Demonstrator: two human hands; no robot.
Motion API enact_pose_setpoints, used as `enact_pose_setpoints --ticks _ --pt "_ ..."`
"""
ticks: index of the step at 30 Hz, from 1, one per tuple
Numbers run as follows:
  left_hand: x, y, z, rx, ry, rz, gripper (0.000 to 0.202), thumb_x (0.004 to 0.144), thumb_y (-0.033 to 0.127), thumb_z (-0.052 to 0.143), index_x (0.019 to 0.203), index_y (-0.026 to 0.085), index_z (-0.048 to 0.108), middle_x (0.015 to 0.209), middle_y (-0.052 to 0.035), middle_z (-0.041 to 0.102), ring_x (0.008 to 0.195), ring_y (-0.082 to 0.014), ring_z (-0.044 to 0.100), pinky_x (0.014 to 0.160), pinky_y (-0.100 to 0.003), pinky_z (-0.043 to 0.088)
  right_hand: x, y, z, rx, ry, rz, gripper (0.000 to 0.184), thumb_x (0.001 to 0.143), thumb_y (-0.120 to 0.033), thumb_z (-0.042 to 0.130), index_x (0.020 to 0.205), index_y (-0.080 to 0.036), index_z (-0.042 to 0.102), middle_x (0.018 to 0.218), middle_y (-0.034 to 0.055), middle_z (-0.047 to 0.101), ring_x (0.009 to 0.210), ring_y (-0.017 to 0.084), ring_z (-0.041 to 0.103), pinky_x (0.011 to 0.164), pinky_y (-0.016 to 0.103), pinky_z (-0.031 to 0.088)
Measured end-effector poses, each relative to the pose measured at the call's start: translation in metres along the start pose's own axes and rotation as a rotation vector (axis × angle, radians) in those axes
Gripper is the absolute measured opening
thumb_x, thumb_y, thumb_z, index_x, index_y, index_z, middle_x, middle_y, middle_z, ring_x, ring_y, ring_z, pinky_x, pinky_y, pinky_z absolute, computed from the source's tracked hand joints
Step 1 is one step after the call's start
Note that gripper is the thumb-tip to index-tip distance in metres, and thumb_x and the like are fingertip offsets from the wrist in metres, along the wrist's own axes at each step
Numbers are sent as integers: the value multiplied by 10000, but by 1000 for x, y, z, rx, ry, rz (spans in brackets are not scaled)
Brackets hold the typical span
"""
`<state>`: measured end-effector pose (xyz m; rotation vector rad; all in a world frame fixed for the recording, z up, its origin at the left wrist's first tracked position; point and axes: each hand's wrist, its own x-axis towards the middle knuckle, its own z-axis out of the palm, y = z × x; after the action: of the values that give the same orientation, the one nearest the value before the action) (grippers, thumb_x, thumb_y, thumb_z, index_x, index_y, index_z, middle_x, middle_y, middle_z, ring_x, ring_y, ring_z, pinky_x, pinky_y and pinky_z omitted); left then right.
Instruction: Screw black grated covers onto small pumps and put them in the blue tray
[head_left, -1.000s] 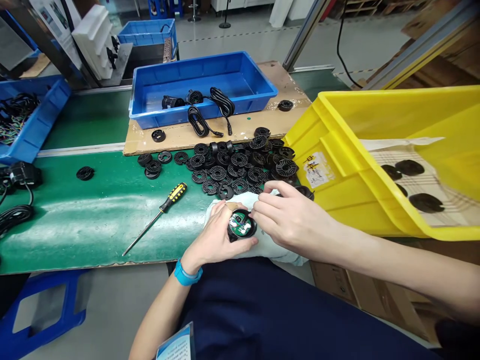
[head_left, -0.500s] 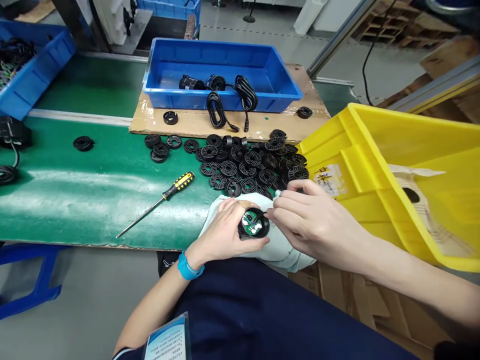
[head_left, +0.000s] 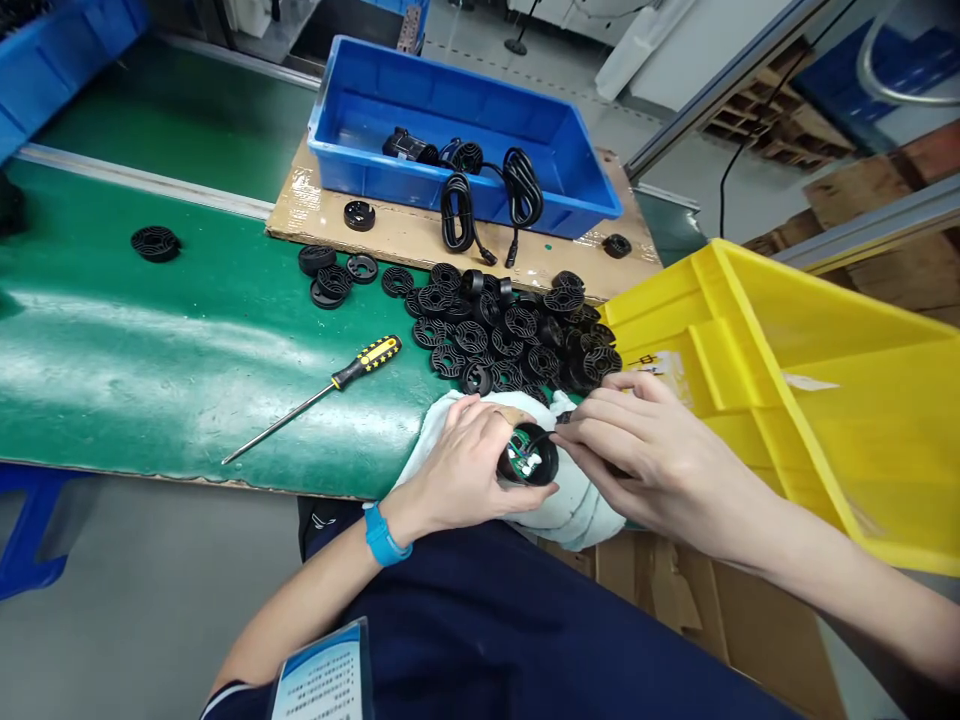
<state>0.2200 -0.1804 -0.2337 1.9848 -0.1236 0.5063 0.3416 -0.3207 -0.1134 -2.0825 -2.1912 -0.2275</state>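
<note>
My left hand point(head_left: 465, 470) is wrapped around a round black housing point(head_left: 548, 464), its open end tilted up toward me. Inside the housing sits a green circuit board point(head_left: 517, 453) with white parts on it. A black cable point(head_left: 541, 438) runs out of the opening to my right hand point(head_left: 652, 455), whose fingers are pinched on it. Part of the cable is hidden behind those fingers. Under both hands lies a pale cloth point(head_left: 577, 515). Many black slotted round caps point(head_left: 520, 322) are heaped just beyond the cloth.
A yellow-handled screwdriver point(head_left: 315, 398) lies on the green table point(head_left: 97, 380) to the left. Behind the caps, a blue bin point(head_left: 360, 180) with black devices and coiled cables point(head_left: 523, 190) stands on cardboard point(head_left: 292, 205). A big yellow bin point(head_left: 675, 310) is at the right.
The housing has tilted, and the board's face shows less than before. Both hands remain on the housing and cable. The whole view has shifted and turned slightly.
</note>
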Motion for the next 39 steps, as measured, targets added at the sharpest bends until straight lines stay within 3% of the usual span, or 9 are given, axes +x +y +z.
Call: enact_pose_setpoints --ticks 13,22,29,39 --pt "-2 0 -2 -4 1 -5 495 848 442 808 1217 252 538 1242 -73 705 1236 -294 633 1189 -523 392 2 0 -1 26 -34 -3 233 1013 -76 536 821 -198 586 705 14 567 656 195 526 766 417 445" --pt "-1 2 1 20 14 -42 535 850 500 821 1234 243 553 1275 -92 712 1272 -302 628 1241 -557 324 -4 -2 5 39 10 100 232 1001 -79 561 800 -194 575 706 11 561 666 193 524 763 402 434" --pt "-5 -6 3 -31 33 22 543 854 490 825 1262 245 565 1278 -91 720 1253 -287 642 1226 -535 357 -5 -4 8 34 11 133 255 1011 -101 547 777 -201 569 700 19 585 669 196 534 763 399 446" --pt "1 -12 -13 -55 -87 -3 639 817 550 848 1327 271 581 1338 -99 686 1296 -304 604 1152 -493 434 -5 -2 11 115 50 191 245 994 -91 554 774 -189 605 696 34 623 683 207 588 770 393 455"
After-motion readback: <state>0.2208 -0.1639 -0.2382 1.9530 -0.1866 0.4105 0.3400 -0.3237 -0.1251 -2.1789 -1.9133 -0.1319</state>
